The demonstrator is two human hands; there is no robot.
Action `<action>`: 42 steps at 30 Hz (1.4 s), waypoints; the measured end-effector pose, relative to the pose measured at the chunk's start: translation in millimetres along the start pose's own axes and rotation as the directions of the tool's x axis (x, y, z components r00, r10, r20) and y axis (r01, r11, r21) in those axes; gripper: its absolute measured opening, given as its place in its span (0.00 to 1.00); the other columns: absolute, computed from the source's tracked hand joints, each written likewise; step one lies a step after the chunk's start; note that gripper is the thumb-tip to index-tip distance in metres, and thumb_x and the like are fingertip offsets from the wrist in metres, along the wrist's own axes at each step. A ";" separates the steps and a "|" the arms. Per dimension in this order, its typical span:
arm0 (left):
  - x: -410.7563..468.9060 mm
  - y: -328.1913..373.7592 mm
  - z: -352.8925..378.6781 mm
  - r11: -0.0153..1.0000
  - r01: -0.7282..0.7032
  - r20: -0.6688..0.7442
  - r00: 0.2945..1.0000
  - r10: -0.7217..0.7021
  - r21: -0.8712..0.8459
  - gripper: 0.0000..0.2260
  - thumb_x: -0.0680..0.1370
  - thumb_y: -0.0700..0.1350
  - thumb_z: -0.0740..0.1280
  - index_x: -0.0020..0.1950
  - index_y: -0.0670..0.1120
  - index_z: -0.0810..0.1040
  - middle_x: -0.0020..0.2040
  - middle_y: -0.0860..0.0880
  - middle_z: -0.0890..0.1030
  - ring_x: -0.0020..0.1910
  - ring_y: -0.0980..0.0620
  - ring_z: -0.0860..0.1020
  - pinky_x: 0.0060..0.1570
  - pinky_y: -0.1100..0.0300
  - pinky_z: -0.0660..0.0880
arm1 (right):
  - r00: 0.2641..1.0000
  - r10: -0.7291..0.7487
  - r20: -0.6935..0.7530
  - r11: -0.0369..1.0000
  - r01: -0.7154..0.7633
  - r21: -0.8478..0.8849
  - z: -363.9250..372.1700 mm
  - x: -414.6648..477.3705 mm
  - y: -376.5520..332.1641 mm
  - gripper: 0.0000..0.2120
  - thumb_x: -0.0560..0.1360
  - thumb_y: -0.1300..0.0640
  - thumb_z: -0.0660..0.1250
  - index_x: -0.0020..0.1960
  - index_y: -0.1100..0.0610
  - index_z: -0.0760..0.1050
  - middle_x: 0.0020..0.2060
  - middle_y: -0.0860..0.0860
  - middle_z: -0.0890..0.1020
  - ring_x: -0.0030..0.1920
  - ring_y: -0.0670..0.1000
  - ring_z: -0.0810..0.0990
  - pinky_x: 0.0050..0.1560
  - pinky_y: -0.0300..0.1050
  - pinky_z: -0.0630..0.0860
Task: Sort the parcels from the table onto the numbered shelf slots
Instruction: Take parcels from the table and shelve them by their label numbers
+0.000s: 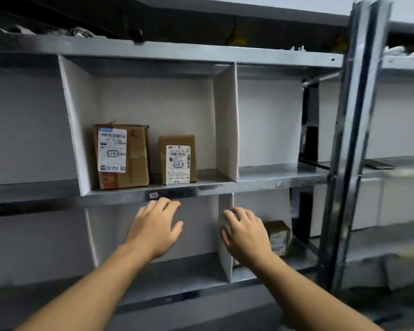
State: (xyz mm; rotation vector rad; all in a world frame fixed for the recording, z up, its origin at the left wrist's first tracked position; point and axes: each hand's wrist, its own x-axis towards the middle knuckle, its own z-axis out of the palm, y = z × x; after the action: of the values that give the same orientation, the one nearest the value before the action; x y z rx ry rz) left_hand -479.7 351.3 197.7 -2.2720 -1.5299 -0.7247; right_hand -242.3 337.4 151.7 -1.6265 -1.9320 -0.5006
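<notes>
Two brown cardboard parcels stand upright in one shelf slot: a larger parcel on the left and a smaller parcel to its right, each with a white label hand-marked 1-3. A small tag sits on the shelf edge below them. My left hand hovers just under that edge with relaxed fingers and holds nothing. My right hand is also empty, in front of the white divider of the lower row. A third small parcel stands in the lower right slot, partly hidden by my right hand.
The metal shelf has white dividers that form slots. The slot right of the two parcels carries another tag. A steel upright stands at the right, with more shelving beyond it. Dark and yellow items lie on the top shelf.
</notes>
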 end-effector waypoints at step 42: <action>-112.9 550.2 281.0 0.754 -0.372 0.439 0.640 0.630 -0.541 0.20 0.78 0.56 0.59 0.70 0.55 0.68 0.64 0.55 0.72 0.62 0.50 0.69 0.60 0.53 0.67 | 0.446 0.750 0.489 0.604 -0.763 -0.230 -32.8 -444.8 368.2 0.23 0.79 0.40 0.59 0.73 0.43 0.63 0.77 0.52 0.59 0.78 0.56 0.54 0.72 0.57 0.64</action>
State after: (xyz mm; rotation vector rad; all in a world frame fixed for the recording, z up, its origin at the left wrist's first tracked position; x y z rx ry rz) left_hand 60.5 197.8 -83.3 -3.2843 -0.8265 -0.1332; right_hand 171.7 46.9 -128.9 -2.5790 -1.2337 0.4226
